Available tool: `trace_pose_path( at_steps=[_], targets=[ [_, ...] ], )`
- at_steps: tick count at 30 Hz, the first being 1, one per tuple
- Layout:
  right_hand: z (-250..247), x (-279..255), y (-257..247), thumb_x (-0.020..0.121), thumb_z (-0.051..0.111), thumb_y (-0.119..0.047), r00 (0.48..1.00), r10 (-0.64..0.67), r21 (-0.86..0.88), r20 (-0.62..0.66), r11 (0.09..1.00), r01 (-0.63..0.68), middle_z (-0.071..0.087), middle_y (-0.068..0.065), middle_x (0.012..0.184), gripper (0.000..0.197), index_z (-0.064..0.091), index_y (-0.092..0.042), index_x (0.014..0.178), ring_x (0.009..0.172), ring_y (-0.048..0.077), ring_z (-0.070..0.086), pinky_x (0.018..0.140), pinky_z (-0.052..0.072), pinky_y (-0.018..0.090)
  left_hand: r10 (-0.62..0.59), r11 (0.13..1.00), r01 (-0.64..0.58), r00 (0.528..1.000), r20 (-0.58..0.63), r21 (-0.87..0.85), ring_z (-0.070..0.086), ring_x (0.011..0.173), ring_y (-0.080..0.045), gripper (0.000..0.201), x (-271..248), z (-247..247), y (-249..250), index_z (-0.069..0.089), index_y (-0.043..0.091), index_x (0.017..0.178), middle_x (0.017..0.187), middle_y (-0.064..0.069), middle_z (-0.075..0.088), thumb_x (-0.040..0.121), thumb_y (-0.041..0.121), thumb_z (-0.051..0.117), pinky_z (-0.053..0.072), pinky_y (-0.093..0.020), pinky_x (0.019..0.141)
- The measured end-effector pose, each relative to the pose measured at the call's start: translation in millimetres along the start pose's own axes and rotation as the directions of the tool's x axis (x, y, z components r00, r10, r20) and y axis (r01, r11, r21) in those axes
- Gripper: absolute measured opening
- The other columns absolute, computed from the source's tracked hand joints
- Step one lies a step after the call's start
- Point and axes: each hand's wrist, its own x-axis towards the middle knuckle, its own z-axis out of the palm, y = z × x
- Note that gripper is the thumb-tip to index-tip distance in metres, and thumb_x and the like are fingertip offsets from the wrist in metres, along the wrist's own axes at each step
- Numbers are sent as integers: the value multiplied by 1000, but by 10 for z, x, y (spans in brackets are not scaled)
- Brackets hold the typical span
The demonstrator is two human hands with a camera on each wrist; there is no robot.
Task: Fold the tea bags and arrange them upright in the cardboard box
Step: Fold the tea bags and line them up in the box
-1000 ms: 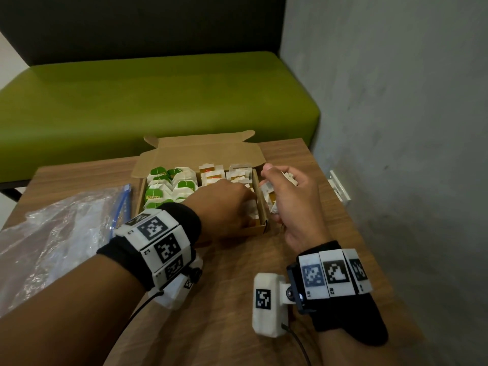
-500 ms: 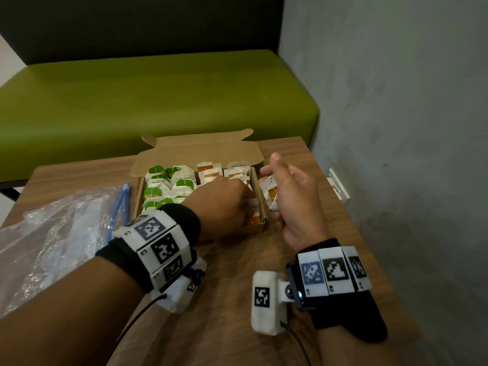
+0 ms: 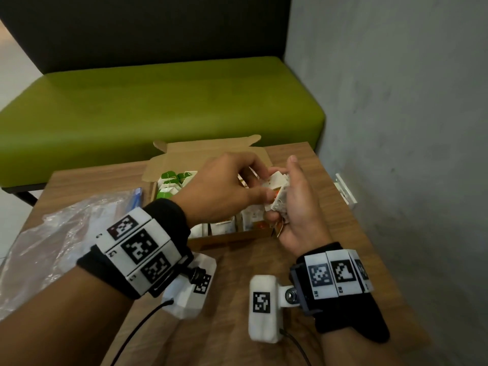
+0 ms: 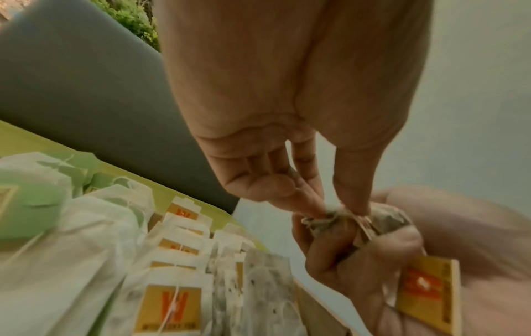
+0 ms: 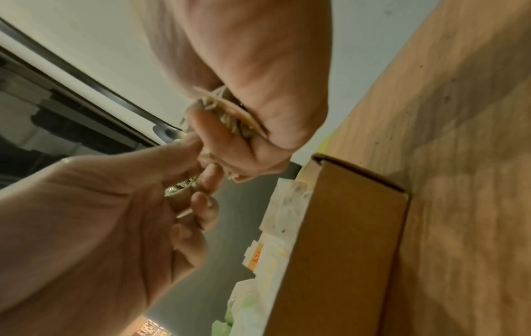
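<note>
An open cardboard box point(image 3: 232, 240) on the wooden table holds rows of upright tea bags point(image 4: 175, 270), green-tagged ones point(image 3: 169, 182) at the left and orange-tagged ones at the right. Above the box's right edge my right hand point(image 3: 295, 207) grips a small bunch of white tea bags point(image 3: 277, 192) with orange-yellow tags point(image 4: 428, 293). My left hand point(image 3: 227, 186) has reached across and pinches one bag point(image 4: 330, 213) of that bunch between thumb and fingertips. In the right wrist view both hands meet beside the box wall point(image 5: 339, 238).
A crumpled clear plastic bag point(image 3: 52, 241) lies on the table's left side. A green bench point(image 3: 158, 107) stands behind the table, and a grey wall point(image 3: 396, 128) runs along the right. Bare wood point(image 3: 227, 326) lies near me.
My left hand has lifted out of the box and moved right to the bunch in my right hand, pinching a bag there. The right hand has risen slightly.
</note>
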Motion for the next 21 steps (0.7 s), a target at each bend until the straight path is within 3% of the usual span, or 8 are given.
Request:
trace_pose_path(
  at_steps=[2,5,9,12,15,18,21],
  targets=[
    [18,13,20,101,42,-58,999,16,30,41,999,-17,65,10,86,48,62,-16,91,49,9,52,33,33,18,20,1000,-20,1000,4,-10,56,59,11,20,-18,19,-24,69,23,95,79,8,68,80,29,80,38,-9,53],
    [22,31,43,99,49,-57,997,34,50,73,998,-37,63,5,82,44,63,-15,100,51,9,52,35,35,18,75,997,-74,996,-44,30,54,66,22,16,-65,37,-17,71,17,92,80,11,66,81,23,80,38,-5,54],
    [35,28,50,101,47,-54,992,55,81,110,995,-64,72,7,98,47,64,-13,119,58,8,56,35,36,17,21,999,-17,996,-84,51,60,76,-1,26,-71,25,-26,64,30,106,99,15,58,84,38,74,46,-16,63],
    [46,17,55,104,38,-55,993,48,45,108,998,-54,70,4,91,47,58,-16,120,54,7,55,33,33,17,-28,998,28,1000,-11,59,56,71,4,27,-49,4,-8,64,27,108,96,16,58,84,35,74,42,-15,58],
    [59,18,70,103,33,-58,994,19,-9,105,1000,-18,66,3,83,56,53,-14,130,48,7,53,33,32,18,-63,998,62,998,29,28,54,69,-4,28,-22,-6,6,62,23,105,99,5,63,81,25,77,44,-22,61],
    [70,28,96,102,35,-61,990,18,-43,137,999,-12,69,3,95,58,48,-19,140,52,6,58,33,33,19,-98,995,97,993,72,8,59,79,-9,40,-7,-38,15,60,31,114,101,7,62,80,21,79,49,-25,66],
    [73,37,120,100,40,-63,990,24,-84,137,996,-12,68,5,101,57,51,-22,138,53,6,57,33,32,19,-79,995,76,995,56,64,60,79,-9,43,1,-46,19,63,32,115,97,9,62,77,23,81,47,-24,64]
  ],
)
